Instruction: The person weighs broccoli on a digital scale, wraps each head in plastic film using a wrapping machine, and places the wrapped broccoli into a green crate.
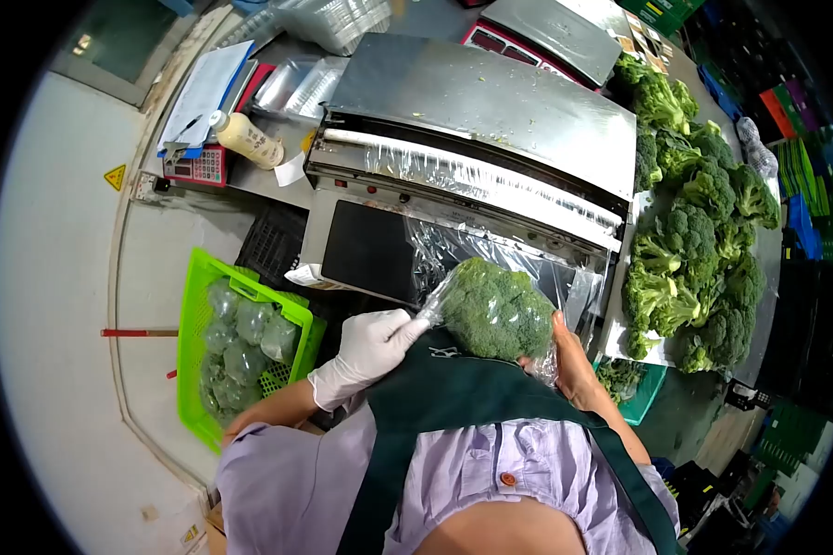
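A broccoli head (498, 310) with clear plastic film (441, 294) around it is held close in front of my apron. My left hand (368, 353), in a white glove, is closed on a gathered end of the film at the broccoli's left side. My bare right hand (572, 363) grips the broccoli from the right and below, with part of its fingers hidden behind the crown and film. Just beyond stands a film wrapping machine (472, 176), its white film roll (491, 185) across the front and a dark plate (370, 245) below.
Several unwrapped broccoli heads (694, 240) are piled on the right side of the table. At left, a bright green crate (192, 370) holds several wrapped heads. A bottle (246, 139), a calculator (197, 167) and a clipboard (204, 92) lie back left. Behind the machine sits a scale (546, 42).
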A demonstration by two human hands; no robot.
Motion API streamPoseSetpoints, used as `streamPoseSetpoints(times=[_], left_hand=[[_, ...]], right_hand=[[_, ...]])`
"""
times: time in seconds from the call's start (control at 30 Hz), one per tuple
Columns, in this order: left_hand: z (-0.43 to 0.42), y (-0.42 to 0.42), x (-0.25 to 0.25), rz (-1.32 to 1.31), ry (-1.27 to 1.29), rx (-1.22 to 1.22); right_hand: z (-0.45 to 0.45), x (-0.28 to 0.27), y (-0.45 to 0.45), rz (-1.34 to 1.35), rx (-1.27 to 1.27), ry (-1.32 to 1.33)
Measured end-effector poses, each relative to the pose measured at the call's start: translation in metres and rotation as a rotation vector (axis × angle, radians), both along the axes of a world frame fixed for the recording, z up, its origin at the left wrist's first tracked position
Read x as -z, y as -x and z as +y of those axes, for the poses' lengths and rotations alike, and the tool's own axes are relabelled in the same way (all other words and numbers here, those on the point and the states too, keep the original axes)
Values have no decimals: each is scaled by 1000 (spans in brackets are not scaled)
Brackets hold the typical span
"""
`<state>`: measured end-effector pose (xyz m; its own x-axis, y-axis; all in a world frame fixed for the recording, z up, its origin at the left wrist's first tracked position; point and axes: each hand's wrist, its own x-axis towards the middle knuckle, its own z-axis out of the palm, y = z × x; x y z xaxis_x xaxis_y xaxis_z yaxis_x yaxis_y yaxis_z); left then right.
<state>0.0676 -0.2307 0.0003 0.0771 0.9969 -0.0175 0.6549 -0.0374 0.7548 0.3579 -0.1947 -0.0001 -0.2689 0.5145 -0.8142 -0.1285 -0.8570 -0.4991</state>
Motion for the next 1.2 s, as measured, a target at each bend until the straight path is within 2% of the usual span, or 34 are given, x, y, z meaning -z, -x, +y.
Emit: streamPoseSetpoints(times=[0.1,0.17,0.23,0.3,0.37,0.4,0.43,0.5,0.53,0.57,0.63,0.7,0.73,0.77,0.83,0.87,0.9,0.93,0.97,1.0,1.03,1.07,1.1,1.17,1.2], left_hand=[[-1,5,14,-304,151,-255],[-3,3,12,-388,157,-325],[-4,5,12,-390,154,-361],[-2,5,11,-397,148,-403],[-5,5,7,-444,156,-380],[-4,4,4,-461,160,-381],[-1,5,5,-461,160,-377],[10,10,10,-183,-75,-439],[19,15,13,-142,-89,-469],[24,28,39,-96,-119,-480],[35,33,59,192,-313,-374],[46,29,75,340,-308,-309],[50,25,89,728,-369,-154],[51,16,91,704,-377,-194],[57,-1,92,745,-434,-123],[59,-14,87,678,-412,-72],[63,-27,83,613,-395,-29],[63,-38,94,669,-328,22],[62,-46,102,492,-363,83],[62,-52,111,231,-350,52],[65,-53,105,200,-370,99],[67,-53,99,169,-388,147],[70,-47,105,-11,32,239],[72,-46,90,-654,27,345],[64,-45,50,-951,319,376]], right_hand=[[-2,-1,1,-71,42,19],[-9,8,-8,-110,46,44],[-18,29,-32,167,79,-63],[-23,31,-41,145,93,-136],[-28,25,-38,-120,-216,-584],[-34,21,-24,-299,-95,-563],[-33,24,-24,-300,-91,-564],[-25,33,-24,-359,230,-533],[-14,34,-21,-432,309,-510],[-4,44,-25,-451,329,-562],[8,82,-39,-644,226,-740],[9,89,-29,-977,81,-977],[10,86,-27,-1096,-53,-1040],[9,87,-24,-1258,-163,-1180],[11,87,-10,-1442,-259,-1401],[10,96,-15,-1487,-374,-1396],[11,109,-18,-1480,-376,-1411],[10,121,-20,-1534,-422,-1405],[11,122,-20,-1592,-465,-1395],[13,118,-21,-1530,-483,-1424],[15,113,-21,-1541,-480,-1435],[18,109,-18,-1413,-378,-1558],[20,104,-11,-1274,-278,-1670],[22,66,13,-1159,-230,-1718],[20,51,22,-1052,-219,-1801]])
